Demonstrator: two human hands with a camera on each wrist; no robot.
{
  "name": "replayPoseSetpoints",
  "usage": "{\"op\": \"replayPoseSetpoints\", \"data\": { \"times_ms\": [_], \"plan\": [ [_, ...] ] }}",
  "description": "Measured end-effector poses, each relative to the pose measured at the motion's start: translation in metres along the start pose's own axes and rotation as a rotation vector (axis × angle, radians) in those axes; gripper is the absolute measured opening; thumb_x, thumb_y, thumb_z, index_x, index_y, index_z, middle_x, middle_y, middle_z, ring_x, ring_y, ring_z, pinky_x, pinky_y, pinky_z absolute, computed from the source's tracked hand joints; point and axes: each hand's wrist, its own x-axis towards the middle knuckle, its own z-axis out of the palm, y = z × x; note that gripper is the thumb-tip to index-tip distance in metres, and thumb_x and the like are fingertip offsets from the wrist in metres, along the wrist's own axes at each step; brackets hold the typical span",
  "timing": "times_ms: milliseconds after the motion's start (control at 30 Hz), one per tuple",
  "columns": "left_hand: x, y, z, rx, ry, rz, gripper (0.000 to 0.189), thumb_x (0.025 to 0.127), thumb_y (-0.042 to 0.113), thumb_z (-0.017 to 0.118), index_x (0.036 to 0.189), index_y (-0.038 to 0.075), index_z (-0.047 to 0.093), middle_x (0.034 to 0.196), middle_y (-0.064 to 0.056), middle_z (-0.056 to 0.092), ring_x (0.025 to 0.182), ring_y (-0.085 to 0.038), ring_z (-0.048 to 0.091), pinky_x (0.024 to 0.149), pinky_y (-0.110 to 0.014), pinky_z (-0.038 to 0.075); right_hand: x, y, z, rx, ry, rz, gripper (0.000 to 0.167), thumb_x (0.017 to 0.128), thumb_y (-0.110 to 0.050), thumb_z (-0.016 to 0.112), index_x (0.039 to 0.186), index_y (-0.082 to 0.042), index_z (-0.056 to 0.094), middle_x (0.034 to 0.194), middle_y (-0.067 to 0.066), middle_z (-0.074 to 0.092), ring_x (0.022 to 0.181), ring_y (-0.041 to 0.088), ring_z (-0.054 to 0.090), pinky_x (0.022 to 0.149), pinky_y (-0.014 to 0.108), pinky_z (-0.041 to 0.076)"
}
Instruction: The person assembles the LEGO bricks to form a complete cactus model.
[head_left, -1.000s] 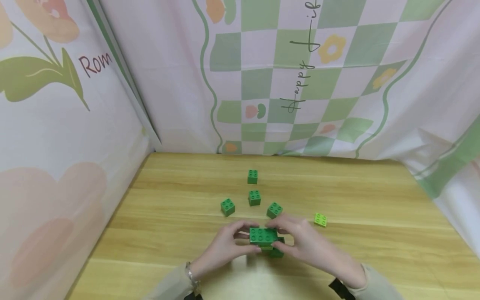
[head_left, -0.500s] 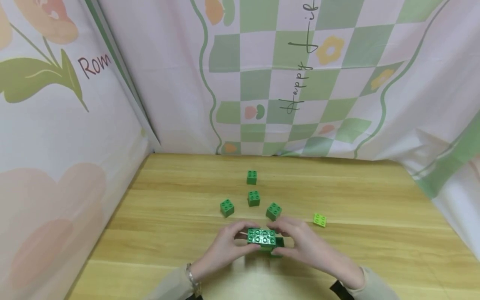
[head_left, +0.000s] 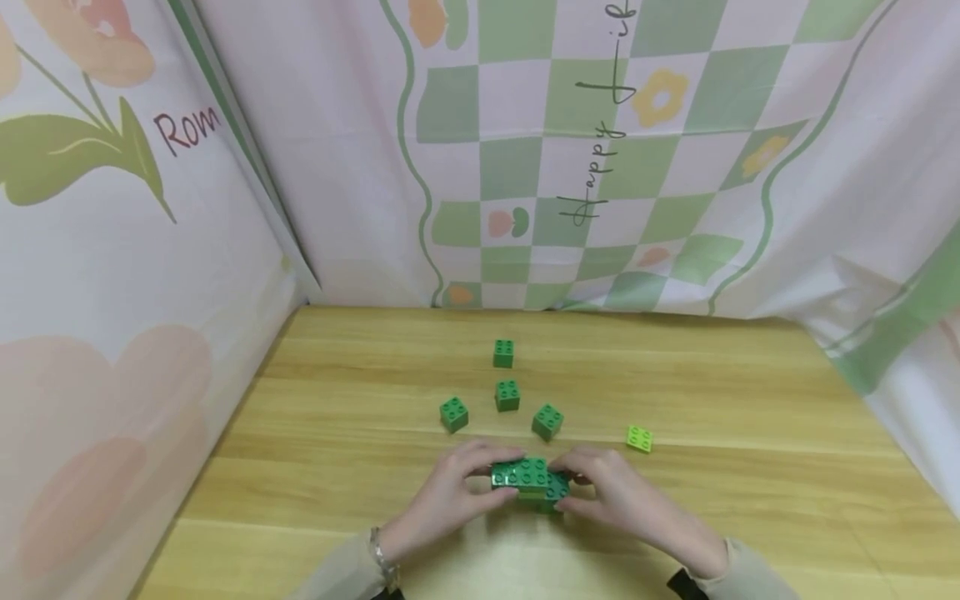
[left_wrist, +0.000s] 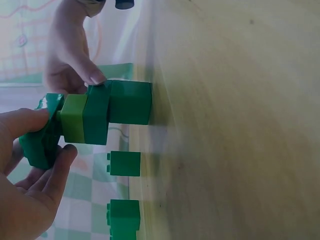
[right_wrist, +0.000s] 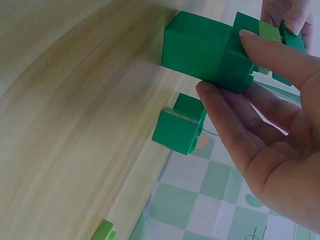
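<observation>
In the head view a small stack of toy building bricks stands between both hands near the front of the table. My left hand [head_left: 457, 483] pinches the top eight-stud dark green brick [head_left: 521, 473] by its long sides. In the left wrist view this brick leans at an angle over a lime green brick [left_wrist: 74, 117]. Below the lime one is a longer dark green brick [left_wrist: 96, 115], then a dark green block [left_wrist: 131, 102] at the bottom. My right hand [head_left: 618, 496] grips the longer brick's right end between thumb and fingers, with its studs exposed there.
Beyond the hands, several loose four-stud green bricks lie on the wooden table, among them a rear brick [head_left: 504, 353], a left brick [head_left: 453, 414] and a right brick [head_left: 547, 422]. A flat lime green brick [head_left: 640, 438] lies farther right. A patterned curtain [head_left: 600, 167] closes off the back.
My right hand has shifted slightly right, away from the top brick, onto the brick lower in the stack, whose studs now show. The top brick has moved slightly left with my left hand.
</observation>
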Motion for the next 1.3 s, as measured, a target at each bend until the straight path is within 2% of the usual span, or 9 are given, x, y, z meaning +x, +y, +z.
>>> {"op": "replayPoseSetpoints", "data": {
  "times_ms": [200,367,633,833,1067,1300],
  "plan": [
    [0.0,0.002,0.001,0.105,0.004,0.055,0.045,0.085,0.017,0.076,0.129,0.019,0.064,0.114,0.001,0.066,0.102,-0.009,0.059,0.091,-0.019,0.053,-0.002,0.001,0.001,-0.001,0.013,-0.01,0.035,0.076,-0.012,0.082,0.108,-0.005,0.069,0.102,0.009,0.074,0.085,0.015,0.071,0.072,0.022,0.063],
    [0.004,0.001,0.0,0.172,-0.021,0.099,0.044,0.086,0.015,0.075,0.128,0.021,0.063,0.121,0.004,0.067,0.108,-0.007,0.06,0.097,-0.024,0.053,-0.002,0.001,0.001,0.009,0.016,-0.014,0.035,0.076,-0.011,0.082,0.108,-0.005,0.069,0.101,0.009,0.074,0.085,0.015,0.071,0.072,0.019,0.062],
    [0.008,0.001,0.002,0.201,-0.023,0.149,0.041,0.087,0.023,0.075,0.125,0.016,0.063,0.124,0.002,0.068,0.111,-0.008,0.064,0.1,-0.024,0.055,-0.002,0.001,0.001,0.029,-0.004,-0.004,0.035,0.077,-0.012,0.081,0.109,-0.004,0.069,0.103,0.01,0.074,0.087,0.015,0.071,0.073,0.016,0.061],
    [0.01,0.004,0.0,0.161,-0.028,0.144,0.04,0.086,0.017,0.075,0.124,0.012,0.065,0.122,-0.002,0.07,0.108,-0.01,0.066,0.099,-0.022,0.056,-0.003,0.003,0.002,0.04,0.008,-0.018,0.034,0.077,-0.01,0.081,0.108,-0.005,0.069,0.102,0.009,0.074,0.087,0.015,0.072,0.073,0.016,0.061],
    [0.012,0.007,-0.002,0.211,-0.051,0.152,0.039,0.087,0.019,0.075,0.125,0.016,0.067,0.117,-0.002,0.071,0.104,-0.008,0.066,0.095,-0.018,0.056,-0.003,0.004,0.003,0.051,0.006,-0.003,0.034,0.077,-0.011,0.081,0.108,-0.005,0.069,0.103,0.01,0.074,0.087,0.016,0.072,0.074,0.015,0.061],
    [0.014,0.009,-0.005,0.243,-0.089,0.135,0.039,0.088,0.02,0.074,0.126,0.016,0.067,0.12,-0.002,0.071,0.106,-0.01,0.067,0.096,-0.017,0.055,-0.004,0.004,0.003,0.065,0.009,-0.01,0.032,0.079,-0.011,0.08,0.108,-0.004,0.07,0.102,0.01,0.074,0.088,0.017,0.072,0.074,0.015,0.061]
  ]
}}
